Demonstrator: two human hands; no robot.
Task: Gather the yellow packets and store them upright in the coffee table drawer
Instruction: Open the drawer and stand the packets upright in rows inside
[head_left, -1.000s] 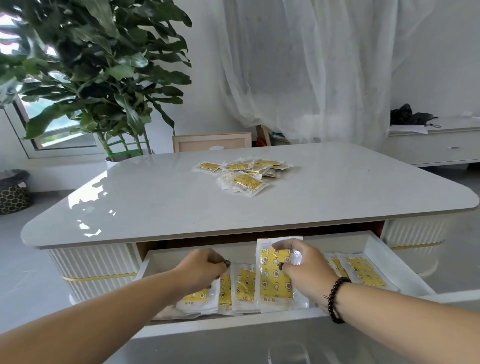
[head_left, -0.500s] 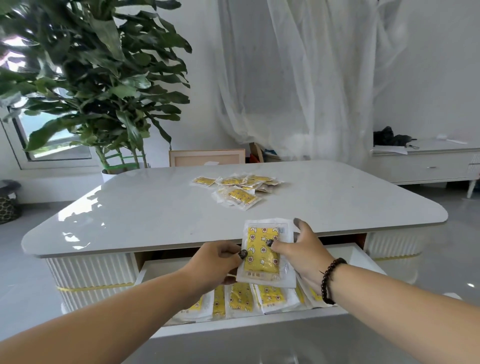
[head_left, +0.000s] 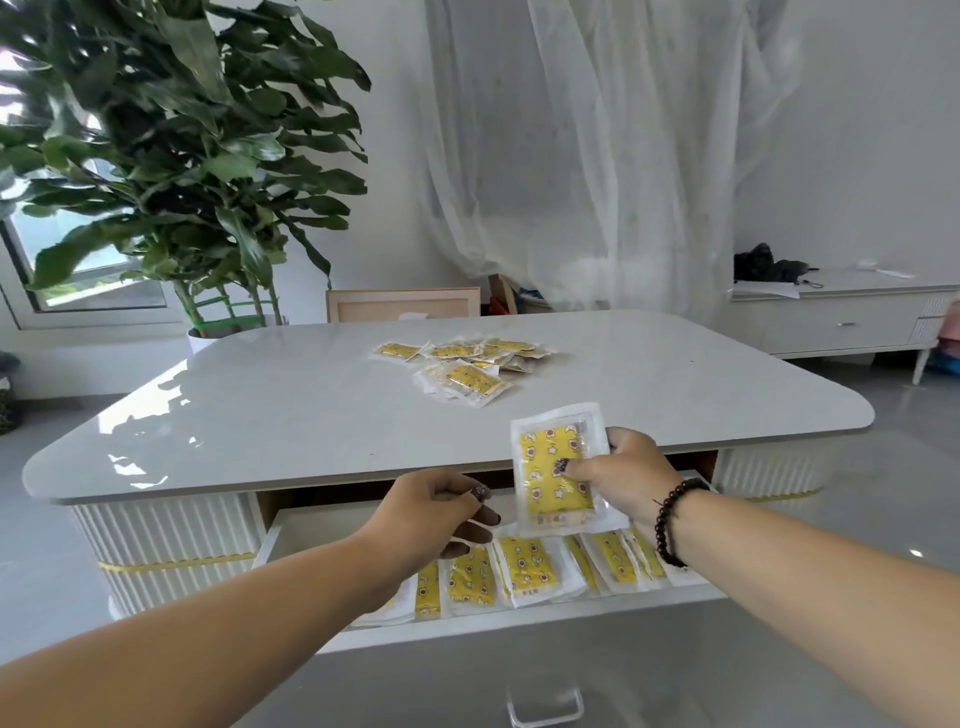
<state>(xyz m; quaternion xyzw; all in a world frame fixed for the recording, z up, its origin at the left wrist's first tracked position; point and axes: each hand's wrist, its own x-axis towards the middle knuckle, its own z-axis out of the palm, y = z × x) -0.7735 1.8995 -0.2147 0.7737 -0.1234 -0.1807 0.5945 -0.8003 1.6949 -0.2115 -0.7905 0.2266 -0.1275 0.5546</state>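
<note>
Right now we hold one yellow packet (head_left: 558, 470) in our right hand (head_left: 621, 475), thumb on its printed face and fingers curled behind it, so the grip is clamped on the packet; it stands nearly upright in the air, above the open coffee table drawer (head_left: 332, 522) and in front of the table's front edge. Our left hand (head_left: 434, 512) hovers at nine o'clock from that packet, just beside it but not touching, its fingers loosely curled with nothing between them. Below both hands, at six o'clock from the held packet, a row of stored packets (head_left: 527, 571) leans against the drawer's front wall, yellow faces toward us, overlapping one another; the left end of the row is hidden behind our left wrist. At twelve o'clock from the held packet, well apart on the glossy white coffee table (head_left: 260, 415), a loose pile of packets (head_left: 467, 364) lies flat, several overlapping. A dark beaded bracelet (head_left: 670, 519) circles our right wrist. Farther out, at ten o'clock, a large leafy plant (head_left: 171, 156) stands in a white pot behind the table's far left corner; at twelve o'clock a sheer white curtain (head_left: 597, 156) hangs; at two o'clock a low white cabinet (head_left: 841, 322) carries a dark bundle we cannot identify.
</note>
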